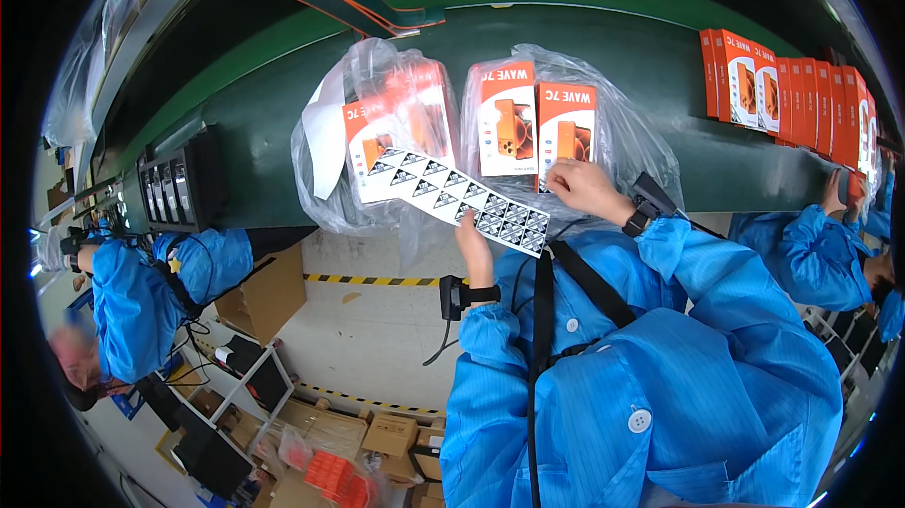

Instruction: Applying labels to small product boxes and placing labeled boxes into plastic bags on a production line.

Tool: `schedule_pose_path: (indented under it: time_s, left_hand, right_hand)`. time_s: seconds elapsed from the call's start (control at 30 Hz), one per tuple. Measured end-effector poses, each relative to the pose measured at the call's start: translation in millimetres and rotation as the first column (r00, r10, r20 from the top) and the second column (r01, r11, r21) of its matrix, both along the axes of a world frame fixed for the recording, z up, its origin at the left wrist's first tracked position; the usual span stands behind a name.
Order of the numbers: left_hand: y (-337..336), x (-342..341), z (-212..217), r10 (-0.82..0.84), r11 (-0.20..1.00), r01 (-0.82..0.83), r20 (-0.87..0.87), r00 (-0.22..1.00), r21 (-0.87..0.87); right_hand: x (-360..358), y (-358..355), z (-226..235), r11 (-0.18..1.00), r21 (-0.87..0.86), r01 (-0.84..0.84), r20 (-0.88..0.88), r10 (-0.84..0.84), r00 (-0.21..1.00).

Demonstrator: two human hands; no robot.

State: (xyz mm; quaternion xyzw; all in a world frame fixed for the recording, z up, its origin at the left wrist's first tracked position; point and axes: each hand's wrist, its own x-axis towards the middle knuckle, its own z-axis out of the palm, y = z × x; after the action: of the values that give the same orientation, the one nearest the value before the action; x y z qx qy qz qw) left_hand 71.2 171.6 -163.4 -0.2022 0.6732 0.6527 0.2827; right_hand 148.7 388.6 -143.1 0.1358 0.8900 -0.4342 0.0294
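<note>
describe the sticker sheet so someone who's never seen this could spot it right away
On the green conveyor belt, two clear bags of orange boxes lie side by side. The sticker sheet is the long white strip slanting across their near edge, held by the left hand. It alone carries rows of small black triangle labels.

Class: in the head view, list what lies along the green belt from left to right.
Black tray of slots → left plastic bag of orange boxes → right plastic bag of orange boxes → upright row of orange boxes.
</note>
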Motion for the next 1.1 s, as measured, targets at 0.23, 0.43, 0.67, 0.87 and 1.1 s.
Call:
schedule_pose_path:
  time_s: [0.23,0.43,0.67,0.87,1.1]
  left_hand:
    - [-8.7,13.7,22.3,-0.063,0.998,0.061,-0.222,0.973,-0.018]
    - [5.7,23.5,89.2,-0.173,0.965,0.209,-0.213,0.961,0.157]
    - [10.0,33.3,105.7,-0.042,0.973,0.109,-0.308,0.95,0.201]
    - [13.4,27.3,111.8,-0.107,0.982,0.154,-0.347,0.932,0.111]
    - [14.3,23.7,110.1,-0.181,0.973,0.22,-0.355,0.917,0.074]
  right_hand:
    - [-4.9,-3.2,10.0,0.998,-0.006,0.069,-0.021,-0.07,0.997]
    - [-11.8,-35.5,55.4,0.397,-0.904,0.159,0.127,-0.107,0.986]
    - [-21.6,-41.7,71.3,0.862,-0.475,0.178,-0.125,-0.266,0.956]
    - [-28.1,-48.1,104.1,0.97,-0.243,-0.029,-0.304,-0.048,0.951]
    - [-29.8,-44.0,105.6,0.91,-0.4,-0.104,-0.205,0.022,0.979]
